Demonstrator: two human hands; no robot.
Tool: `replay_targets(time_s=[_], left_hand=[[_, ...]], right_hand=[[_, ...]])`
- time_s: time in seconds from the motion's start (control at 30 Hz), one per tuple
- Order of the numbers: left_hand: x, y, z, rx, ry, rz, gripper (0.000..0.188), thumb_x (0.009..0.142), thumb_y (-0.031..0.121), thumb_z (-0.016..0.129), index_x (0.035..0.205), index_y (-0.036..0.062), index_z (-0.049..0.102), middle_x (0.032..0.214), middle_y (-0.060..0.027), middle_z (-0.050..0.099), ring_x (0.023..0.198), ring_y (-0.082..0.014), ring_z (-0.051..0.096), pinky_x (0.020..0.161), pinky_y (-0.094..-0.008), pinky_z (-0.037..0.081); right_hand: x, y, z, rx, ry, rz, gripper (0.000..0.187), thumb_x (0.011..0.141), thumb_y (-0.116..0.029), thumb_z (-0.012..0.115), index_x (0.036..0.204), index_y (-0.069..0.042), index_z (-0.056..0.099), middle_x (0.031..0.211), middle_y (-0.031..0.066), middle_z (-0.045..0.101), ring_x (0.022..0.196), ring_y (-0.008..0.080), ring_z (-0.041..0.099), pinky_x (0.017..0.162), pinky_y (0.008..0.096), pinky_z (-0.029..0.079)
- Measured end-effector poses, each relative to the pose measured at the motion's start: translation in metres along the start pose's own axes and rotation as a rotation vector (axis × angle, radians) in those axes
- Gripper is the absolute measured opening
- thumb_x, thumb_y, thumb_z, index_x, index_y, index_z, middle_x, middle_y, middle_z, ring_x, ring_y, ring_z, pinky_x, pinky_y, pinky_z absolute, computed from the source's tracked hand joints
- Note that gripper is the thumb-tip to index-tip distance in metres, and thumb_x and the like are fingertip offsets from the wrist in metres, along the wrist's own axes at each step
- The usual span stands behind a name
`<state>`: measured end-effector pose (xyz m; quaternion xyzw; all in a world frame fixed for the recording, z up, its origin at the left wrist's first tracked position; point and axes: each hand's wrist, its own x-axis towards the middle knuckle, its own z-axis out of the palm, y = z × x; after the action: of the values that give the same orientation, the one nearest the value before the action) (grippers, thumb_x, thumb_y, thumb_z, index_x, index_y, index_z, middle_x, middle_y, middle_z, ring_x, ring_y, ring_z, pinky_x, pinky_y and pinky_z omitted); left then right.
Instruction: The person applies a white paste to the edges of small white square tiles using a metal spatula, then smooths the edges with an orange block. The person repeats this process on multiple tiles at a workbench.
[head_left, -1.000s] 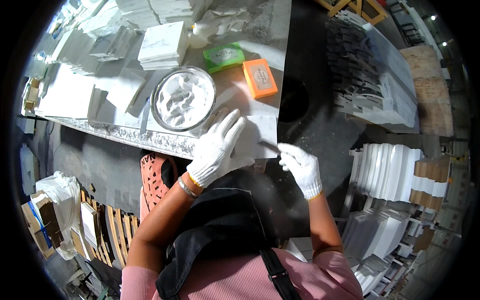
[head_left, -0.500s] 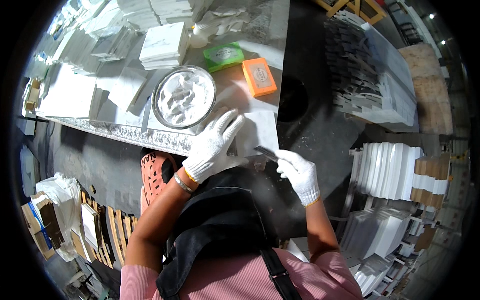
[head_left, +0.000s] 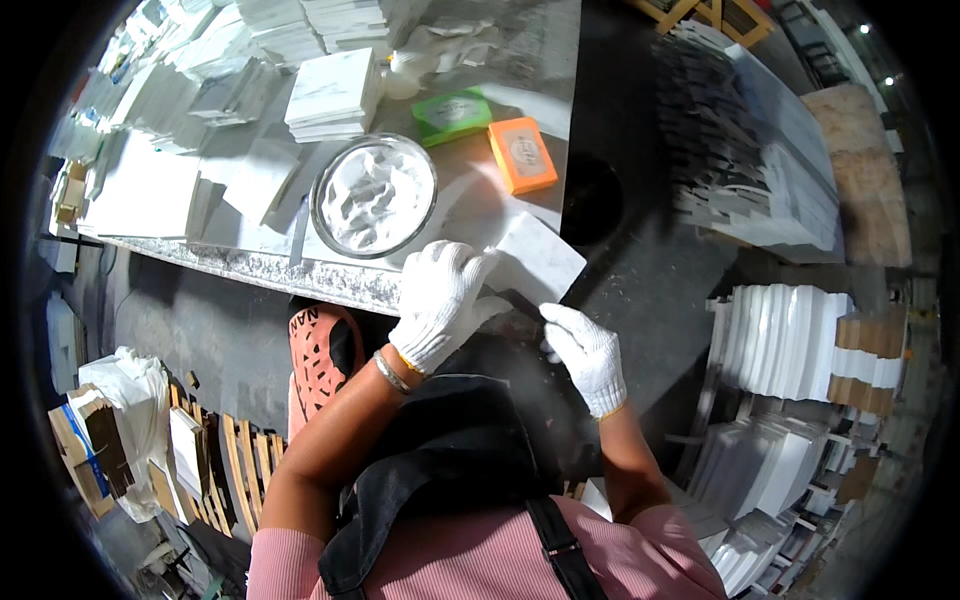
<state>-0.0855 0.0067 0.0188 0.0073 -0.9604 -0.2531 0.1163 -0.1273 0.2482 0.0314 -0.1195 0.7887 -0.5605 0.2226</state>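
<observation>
My left hand (head_left: 440, 305), in a white knit glove, is closed on the left corner of a white marble tile (head_left: 540, 260). The tile is tilted at the table's front right corner, with its right part beyond the edge. Level with it on the right, my gloved right hand (head_left: 586, 362) pinches a thin dark flat tool (head_left: 524, 304). The tool points toward the tile's lower edge; its exact kind and whether it touches are unclear. Beyond my left hand stands a round glass bowl (head_left: 375, 196) of crumpled white material.
A green box (head_left: 452, 116) and an orange box (head_left: 522, 156) lie behind the tile. Stacked tiles (head_left: 332, 95) and a pale bottle (head_left: 402, 80) stand farther back. Tall white slab stacks (head_left: 780, 325) are on the right; a patterned orange thing (head_left: 322, 340) is below the table edge.
The tile has turned and tilted, its right corner now past the table edge. My left hand's fingers have closed on its corner. My right hand has shifted slightly left with the dark tool.
</observation>
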Motion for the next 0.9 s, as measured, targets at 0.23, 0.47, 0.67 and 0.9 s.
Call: replay_targets(time_s=[0.23, 0.47, 0.67, 0.9], left_hand=[[0.035, 0.001, -0.035, -0.093, -0.124, 0.237, 0.084, 0.062, 0.025, 0.090, 0.139, 0.0123, 0.059, 0.151, -0.0166, 0.049, 0.142, -0.0402, 0.044, 0.111, -0.0506, 0.043], [0.074, -0.002, -0.012, -0.110, -0.229, 0.445, 0.085, 0.063, 0.039, 0.086, 0.138, 0.0098, 0.059, 0.146, -0.0127, 0.054, 0.140, -0.0366, 0.047, 0.108, -0.0487, 0.045], [0.039, 0.016, -0.012, 0.051, -0.005, -0.038, 0.086, 0.065, 0.048, 0.090, 0.135, 0.0076, 0.061, 0.133, -0.0165, 0.058, 0.115, -0.0386, 0.059, 0.097, -0.0475, 0.050], [-0.004, -0.012, -0.030, -0.058, -0.087, -0.011, 0.086, 0.067, 0.043, 0.089, 0.141, 0.0102, 0.059, 0.148, -0.0179, 0.051, 0.132, -0.0415, 0.051, 0.107, -0.0506, 0.045]], right_hand=[[-0.009, 0.019, -0.032, 0.254, 0.257, 0.059, 0.038, 0.102, -0.012, 0.064, 0.139, -0.005, 0.063, 0.089, 0.0087, 0.074, 0.069, 0.0094, 0.066, 0.063, 0.0229, 0.054], [-0.009, 0.013, -0.027, 0.283, 0.286, 0.091, 0.042, 0.102, -0.012, 0.063, 0.143, -0.005, 0.060, 0.092, 0.0115, 0.075, 0.071, 0.0118, 0.067, 0.064, 0.0243, 0.054], [-0.004, 0.014, -0.026, 0.298, 0.296, 0.053, 0.043, 0.102, -0.012, 0.063, 0.144, -0.004, 0.059, 0.092, 0.0108, 0.074, 0.071, 0.0100, 0.066, 0.065, 0.0236, 0.054], [0.027, -0.003, -0.016, 0.115, 0.163, -0.006, 0.038, 0.101, -0.006, 0.062, 0.140, -0.004, 0.063, 0.093, 0.0079, 0.073, 0.073, 0.0083, 0.064, 0.068, 0.0239, 0.055]])
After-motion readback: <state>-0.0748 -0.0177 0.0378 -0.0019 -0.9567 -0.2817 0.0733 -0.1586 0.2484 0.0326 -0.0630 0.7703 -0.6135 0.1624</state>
